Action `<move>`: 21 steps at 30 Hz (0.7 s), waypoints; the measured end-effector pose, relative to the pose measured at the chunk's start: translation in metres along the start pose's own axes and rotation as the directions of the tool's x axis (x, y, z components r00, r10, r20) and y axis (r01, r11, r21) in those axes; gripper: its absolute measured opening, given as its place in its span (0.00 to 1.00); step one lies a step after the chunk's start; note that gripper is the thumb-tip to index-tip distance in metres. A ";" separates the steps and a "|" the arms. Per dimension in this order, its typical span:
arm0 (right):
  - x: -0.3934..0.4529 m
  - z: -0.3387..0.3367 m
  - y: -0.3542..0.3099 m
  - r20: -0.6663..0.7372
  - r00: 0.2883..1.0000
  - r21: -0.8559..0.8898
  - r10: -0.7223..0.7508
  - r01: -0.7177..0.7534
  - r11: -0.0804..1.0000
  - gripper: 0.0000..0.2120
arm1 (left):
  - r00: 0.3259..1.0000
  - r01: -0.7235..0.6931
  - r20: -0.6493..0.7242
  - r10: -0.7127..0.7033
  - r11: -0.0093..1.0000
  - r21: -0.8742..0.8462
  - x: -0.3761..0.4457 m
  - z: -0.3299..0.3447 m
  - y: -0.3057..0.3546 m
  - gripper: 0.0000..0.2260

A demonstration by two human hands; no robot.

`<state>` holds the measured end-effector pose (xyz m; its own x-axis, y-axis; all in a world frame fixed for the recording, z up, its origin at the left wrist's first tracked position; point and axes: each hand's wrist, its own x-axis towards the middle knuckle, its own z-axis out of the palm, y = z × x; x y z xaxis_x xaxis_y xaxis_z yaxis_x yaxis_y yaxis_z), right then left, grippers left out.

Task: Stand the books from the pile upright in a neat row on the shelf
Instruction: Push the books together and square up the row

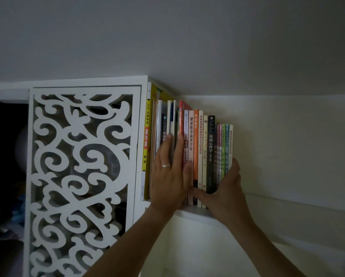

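Note:
Several books (197, 148) stand upright in a row on a high white shelf (267, 204), spines outward, tall ones at the left and shorter ones at the right. My left hand (169, 176), with a ring on one finger, lies flat with straight fingers against the spines in the left middle of the row. My right hand (225, 186) cups the right end of the row, its fingers against the last pale book (230, 144) and its thumb under the spines. A yellow book (146, 144) stands at the far left end.
A white cabinet door with cut-out scrollwork (81, 176) stands directly left of the books. The ceiling is close above the tallest books. To the right of the row the shelf runs on along a pale wall.

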<state>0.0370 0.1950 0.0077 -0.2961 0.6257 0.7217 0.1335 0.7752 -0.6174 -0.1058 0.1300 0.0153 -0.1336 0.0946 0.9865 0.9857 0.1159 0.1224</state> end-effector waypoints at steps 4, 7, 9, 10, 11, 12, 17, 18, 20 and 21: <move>-0.004 0.000 -0.006 -0.042 0.999 -0.055 -0.028 0.026 0.998 0.73 | 0.998 0.009 -0.057 -0.014 0.996 -0.093 -0.004 0.001 -0.002 0.26; -0.006 0.002 -0.004 -0.102 0.991 -0.233 -0.082 0.057 0.971 0.72 | 0.992 0.077 -0.094 -0.089 0.989 -0.128 -0.008 0.002 -0.004 0.26; -0.009 0.004 -0.005 -0.128 0.986 -0.300 -0.106 0.063 0.952 0.71 | 0.990 0.082 -0.102 -0.099 0.983 -0.166 -0.007 0.000 -0.004 0.26; -0.011 0.006 -0.006 -0.137 0.984 -0.311 -0.114 0.067 0.948 0.71 | 0.990 0.080 -0.096 -0.100 0.978 -0.193 -0.007 0.000 -0.003 0.25; -0.012 0.008 -0.009 -0.145 0.982 -0.314 -0.120 0.070 0.947 0.70 | 0.991 0.082 -0.088 -0.103 0.973 -0.218 -0.007 -0.001 -0.003 0.25; -0.013 0.011 -0.011 -0.152 0.981 -0.315 -0.122 0.069 0.947 0.70 | 0.990 0.085 -0.086 -0.108 0.968 -0.237 -0.007 -0.001 -0.004 0.24; -0.011 0.017 -0.014 -0.174 0.982 -0.290 -0.075 0.022 0.957 0.72 | 0.986 0.092 -0.105 -0.126 0.957 -0.276 -0.008 0.000 -0.007 0.22; -0.011 0.017 -0.014 -0.176 0.982 -0.281 -0.074 0.022 0.959 0.72 | 0.986 0.098 -0.103 -0.131 0.955 -0.281 -0.008 0.000 -0.007 0.22; -0.013 0.017 -0.015 -0.181 0.980 -0.253 -0.087 0.039 0.967 0.71 | 0.987 0.097 -0.097 -0.131 0.950 -0.296 -0.008 -0.001 -0.007 0.21; -0.014 0.016 -0.016 -0.183 0.978 -0.247 -0.099 0.051 0.968 0.71 | 0.987 0.092 -0.097 -0.127 0.948 -0.305 -0.007 -0.001 -0.007 0.22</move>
<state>0.0235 0.1730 0.0023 -0.1299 0.5515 0.8240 0.3474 0.8037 -0.4831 -0.1115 0.1276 0.0075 -0.2466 -0.0170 0.9690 0.9535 -0.1828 0.2395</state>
